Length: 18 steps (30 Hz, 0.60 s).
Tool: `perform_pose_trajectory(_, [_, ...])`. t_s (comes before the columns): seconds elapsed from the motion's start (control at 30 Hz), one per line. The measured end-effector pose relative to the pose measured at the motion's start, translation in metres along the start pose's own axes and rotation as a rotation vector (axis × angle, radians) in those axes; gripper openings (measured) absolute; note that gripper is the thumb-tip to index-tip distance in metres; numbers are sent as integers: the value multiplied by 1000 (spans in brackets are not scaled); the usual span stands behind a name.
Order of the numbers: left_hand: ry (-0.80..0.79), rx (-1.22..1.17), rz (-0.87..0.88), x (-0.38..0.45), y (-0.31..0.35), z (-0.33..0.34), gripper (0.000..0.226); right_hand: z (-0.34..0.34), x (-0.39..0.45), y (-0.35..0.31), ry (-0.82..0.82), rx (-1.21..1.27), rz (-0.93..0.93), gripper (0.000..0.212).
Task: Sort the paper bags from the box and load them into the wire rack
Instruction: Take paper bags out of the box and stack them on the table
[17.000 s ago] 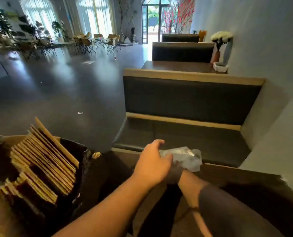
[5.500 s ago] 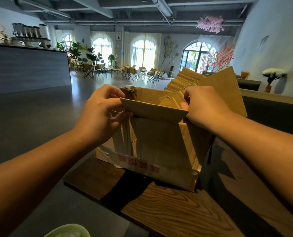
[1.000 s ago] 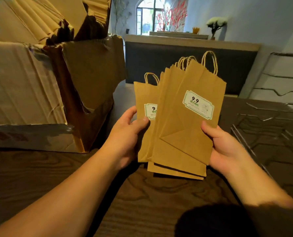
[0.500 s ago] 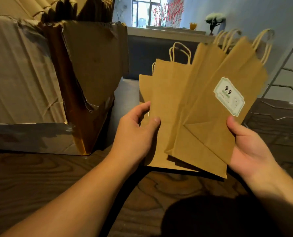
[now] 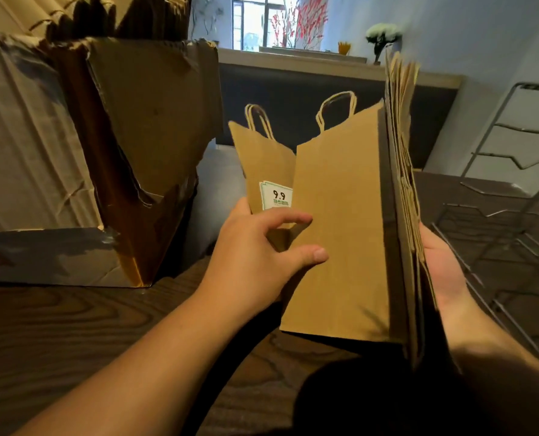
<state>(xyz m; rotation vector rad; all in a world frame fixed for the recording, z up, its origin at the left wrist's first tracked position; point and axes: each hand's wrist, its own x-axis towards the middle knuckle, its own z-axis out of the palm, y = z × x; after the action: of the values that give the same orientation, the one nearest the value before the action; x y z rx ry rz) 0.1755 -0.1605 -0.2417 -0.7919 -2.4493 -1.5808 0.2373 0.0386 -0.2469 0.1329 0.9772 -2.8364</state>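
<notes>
Head view: a person sorts flat paper bags over a wooden table (image 5: pixel 73 335), the torn box (image 5: pixel 98 158) at left.
Left hand (image 5: pixel 262 259): thumb and fingers pinch the near edge of two bags — a plain one (image 5: pixel 337 234) in front, a labelled one (image 5: pixel 262 165) behind.
Right hand (image 5: pixel 444 272): palm and fingers cradle an edge-on stack of bags (image 5: pixel 403 215); whether the fingers curl round it is hidden.
Wire rack (image 5: pixel 507 221): just right of the stack, no bags in it yet.
Risk: the stack fans loose at the top — likely to slide apart if tilted.
Risk: twisted handles may snag the rack's wires on loading.
</notes>
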Motion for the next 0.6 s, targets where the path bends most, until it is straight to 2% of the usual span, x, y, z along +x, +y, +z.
perform_pose_trajectory(0.03, [-25,-22,25,-1,1,0,40,-1,4,2,18,19,7,64])
perform_pose_trajectory(0.07, [-43,-45,53,-1,0,1,43,-1,7,3,-54,30,65,55])
perform_pose_trajectory(0.1, [-63,-64,78,-2,0,2,48,-3,8,1,-147,59,120,56])
perform_pose_trajectory(0.2, [-120,-84,128,-5,2,5,58,-3,4,-8,-54,-48,88,64])
perform_pose_trajectory(0.27, [-158,-85,143,-7,3,4,62,-5,5,-11,-131,-10,99,64])
perform_pose_trajectory(0.37, [-187,-104,127,-8,5,3,71,-7,7,-4,-179,-14,19,67])
perform_pose_trajectory(0.43, [-162,-111,135,-9,8,3,84,0,7,-2,-108,-35,-72,72])
perform_pose_trajectory(0.53, [-86,-162,178,-10,14,4,72,4,9,-3,-24,-66,-188,64])
perform_pose_trajectory(0.6, [-59,-172,193,-9,14,3,66,5,9,-4,0,-84,-199,55])
